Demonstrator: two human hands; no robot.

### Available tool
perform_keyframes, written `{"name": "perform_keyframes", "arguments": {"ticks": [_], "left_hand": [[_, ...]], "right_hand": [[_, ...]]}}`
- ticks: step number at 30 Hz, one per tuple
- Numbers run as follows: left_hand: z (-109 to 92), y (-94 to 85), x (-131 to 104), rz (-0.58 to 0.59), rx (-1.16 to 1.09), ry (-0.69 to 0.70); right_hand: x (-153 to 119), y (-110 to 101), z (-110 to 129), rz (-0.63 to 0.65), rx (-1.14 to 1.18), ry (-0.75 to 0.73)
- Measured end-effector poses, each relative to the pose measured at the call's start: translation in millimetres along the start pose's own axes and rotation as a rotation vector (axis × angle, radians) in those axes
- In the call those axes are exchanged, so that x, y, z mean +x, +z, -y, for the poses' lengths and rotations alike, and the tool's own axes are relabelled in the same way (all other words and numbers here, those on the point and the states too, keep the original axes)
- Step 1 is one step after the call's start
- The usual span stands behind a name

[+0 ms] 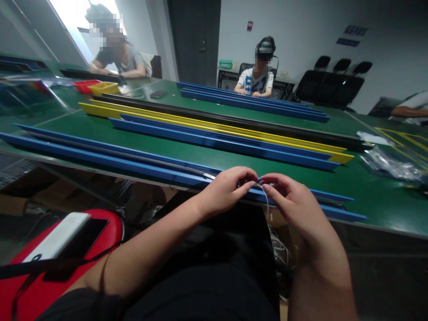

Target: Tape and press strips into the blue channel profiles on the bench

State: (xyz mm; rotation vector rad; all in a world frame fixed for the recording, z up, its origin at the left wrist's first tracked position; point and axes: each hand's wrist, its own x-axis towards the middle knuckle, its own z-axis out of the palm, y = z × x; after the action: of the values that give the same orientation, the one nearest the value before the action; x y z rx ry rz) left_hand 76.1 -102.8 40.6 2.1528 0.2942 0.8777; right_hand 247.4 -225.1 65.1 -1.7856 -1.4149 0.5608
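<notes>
Long blue channels (167,171) lie along the near edge of the green table. Over the nearest one, my left hand (230,187) is closed, thumb and fingers pinched together near the end of a thin white strand (266,200). Just to its right, my right hand (284,189) pinches the same strand, fingertips almost touching those of my left. The strand hangs down between the hands toward a tangle of white strands (281,249) below the table. A small light-coloured piece (209,176) sits in the channel left of my left hand.
Yellow channels (217,128), black ones (200,111) and more blue ones lie across the green table (187,156). Two people sit beyond it; a third person's arm shows at right. Clear plastic bags (391,165) lie right. A red stool (107,223) holds a white device and a phone.
</notes>
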Motion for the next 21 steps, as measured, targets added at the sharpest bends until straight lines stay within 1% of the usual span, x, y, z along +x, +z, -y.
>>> {"name": "perform_keyframes", "arguments": {"ticks": [1, 3, 5, 6, 10, 13, 16, 21], "left_hand": [[2.5, 0.9, -0.4, 0.000, 0.002, -0.003], [7.1, 1.5, -1.3, -0.009, 0.003, -0.011], [10.1, 1.0, -2.1, -0.020, -0.002, -0.013], [10.8, 0.4, -2.4, -0.024, -0.005, -0.010], [13.8, -3.3, -3.0, -0.012, 0.022, 0.006], [21.1, -8.4, -3.8, 0.016, 0.101, 0.032], [31.0, -15.9, -5.1, 0.045, 0.192, 0.054], [38.4, -31.5, -5.5, 0.136, 0.304, -0.013]], "right_hand": [[0.7, 1.0, -0.4, 0.027, 0.012, -0.025], [1.4, 3.6, -2.1, 0.082, 0.117, -0.039], [1.9, 7.2, -4.2, 0.089, 0.209, -0.022], [2.3, 9.1, -5.1, 0.088, 0.214, -0.013], [3.4, 11.4, -5.8, 0.078, 0.077, -0.014], [2.8, 5.4, -4.2, 0.035, -0.085, -0.038], [2.5, -2.0, -4.0, 0.013, -0.215, -0.032], [3.6, -8.3, -6.5, 0.041, -0.276, -0.008]]}}
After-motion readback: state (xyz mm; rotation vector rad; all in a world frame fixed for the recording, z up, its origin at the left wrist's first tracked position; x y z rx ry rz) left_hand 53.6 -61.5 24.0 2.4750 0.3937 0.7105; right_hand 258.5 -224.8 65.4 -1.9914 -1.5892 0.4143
